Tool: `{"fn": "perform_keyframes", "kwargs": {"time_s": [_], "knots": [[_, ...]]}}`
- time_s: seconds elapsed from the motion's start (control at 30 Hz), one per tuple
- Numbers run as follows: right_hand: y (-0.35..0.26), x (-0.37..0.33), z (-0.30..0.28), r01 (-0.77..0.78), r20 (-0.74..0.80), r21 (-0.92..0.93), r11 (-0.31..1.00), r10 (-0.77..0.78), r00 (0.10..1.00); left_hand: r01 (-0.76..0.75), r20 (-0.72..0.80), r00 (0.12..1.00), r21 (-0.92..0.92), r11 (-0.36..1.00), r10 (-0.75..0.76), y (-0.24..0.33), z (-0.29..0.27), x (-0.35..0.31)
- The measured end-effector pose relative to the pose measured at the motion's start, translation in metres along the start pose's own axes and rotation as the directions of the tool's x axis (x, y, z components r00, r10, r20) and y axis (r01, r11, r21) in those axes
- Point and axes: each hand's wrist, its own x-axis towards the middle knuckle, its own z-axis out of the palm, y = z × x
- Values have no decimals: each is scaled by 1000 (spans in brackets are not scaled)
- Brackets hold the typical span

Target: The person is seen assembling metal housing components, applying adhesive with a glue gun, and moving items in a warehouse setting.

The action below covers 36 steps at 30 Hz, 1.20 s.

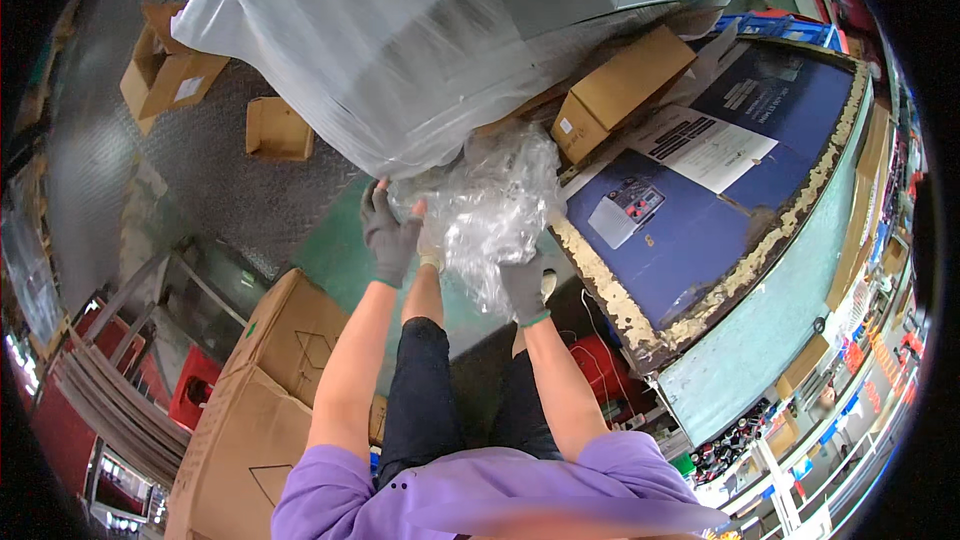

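Both my hands wear grey gloves and grip a crumpled bundle of clear plastic film (492, 205) in front of me. My left hand (388, 236) holds its upper left edge, close under a large stack wrapped in clear film (350, 40). My right hand (523, 286) clutches the bundle's lower right part. The film bundle hangs between my hands above my dark trousers and the green floor.
A blue-topped worktable (740, 200) with a worn foam edge stands at my right, bearing a printed sheet (700, 145), a small grey device (625, 212) and a brown carton (620, 85). Large cardboard boxes (265, 390) lie at lower left. Smaller cartons (170, 75) sit on the metal floor at upper left.
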Motion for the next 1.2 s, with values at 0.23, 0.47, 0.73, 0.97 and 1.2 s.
{"fn": "perform_keyframes", "kwargs": {"time_s": [0.23,0.47,0.73,0.97,1.2], "knots": [[-39,-18,17,473,432,-869,144,-244,868,204,139,979,-716,667,-151,-20,63,-1],[-67,20,46,420,371,-905,-73,350,860,717,752,604,-367,593,-264,-1,57,-12],[-15,74,21,527,507,-824,207,-143,850,22,827,560,-80,997,54,6,71,54],[-13,146,16,399,197,-848,348,-492,848,512,496,841,-599,615,-217,42,70,49],[-25,203,41,5,-245,-912,409,-555,795,548,499,815,-502,669,-294,-6,51,-55]]}}
